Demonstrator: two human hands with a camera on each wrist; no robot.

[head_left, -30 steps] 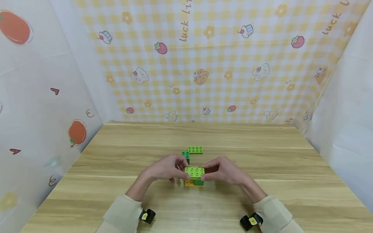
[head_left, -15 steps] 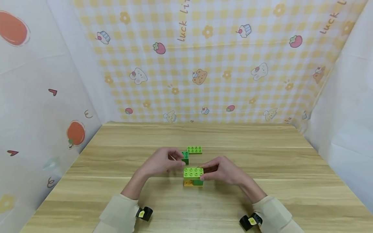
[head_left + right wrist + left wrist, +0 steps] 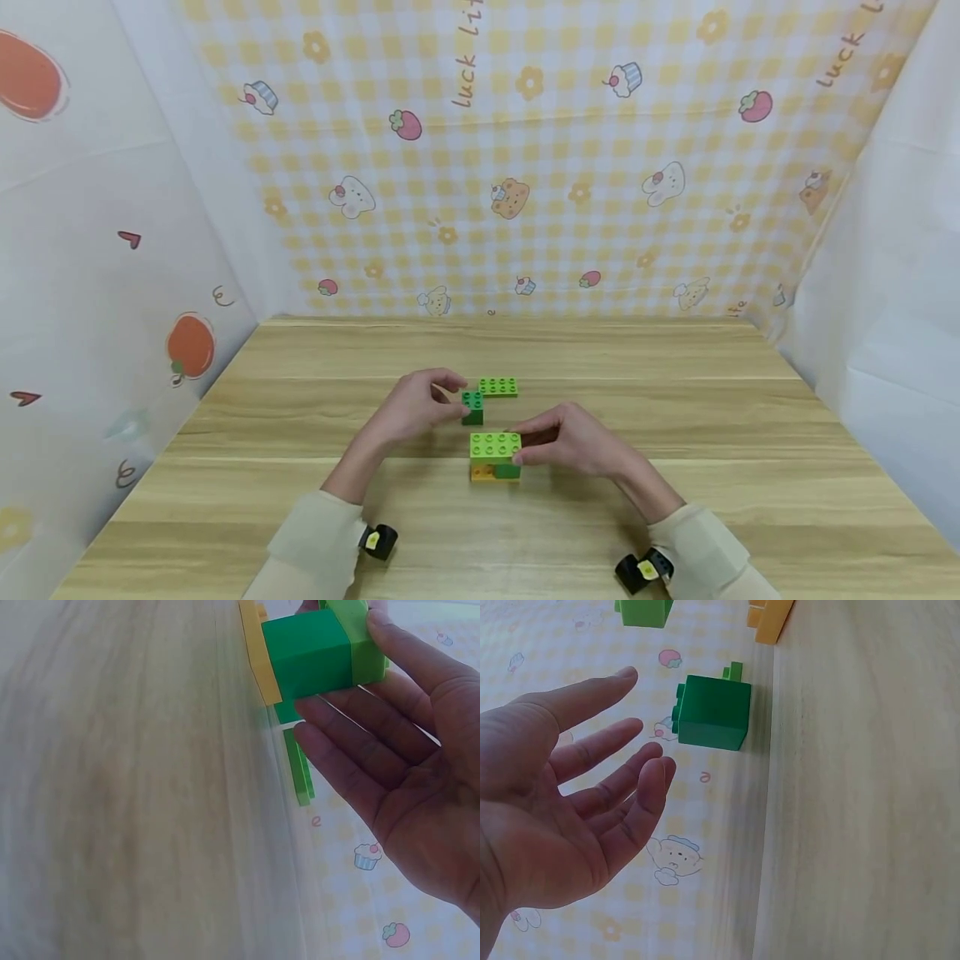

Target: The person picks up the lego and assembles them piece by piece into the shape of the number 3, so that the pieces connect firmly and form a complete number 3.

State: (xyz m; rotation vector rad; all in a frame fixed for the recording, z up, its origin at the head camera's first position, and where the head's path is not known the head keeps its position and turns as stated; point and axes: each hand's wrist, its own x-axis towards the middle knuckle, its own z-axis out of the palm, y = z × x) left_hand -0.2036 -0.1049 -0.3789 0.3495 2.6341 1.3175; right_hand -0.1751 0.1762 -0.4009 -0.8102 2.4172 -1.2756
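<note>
Midway between the side edges of the worktop (image 3: 675, 392), the right hand (image 3: 566, 442) pinches the right end of the lime eight-stud brick (image 3: 495, 448); with the mid-green brick (image 3: 507, 472) under only that end, a push on the left overhang above the orange base plate (image 3: 482, 473) could lever it loose. Nearer the far edge, the left hand (image 3: 420, 408), fingers loosely parted and gripping nothing, flanks the dark green four-stud brick (image 3: 472, 413), which a clumsy grasp could knock into the lime plate (image 3: 498, 387) just behind.
</note>
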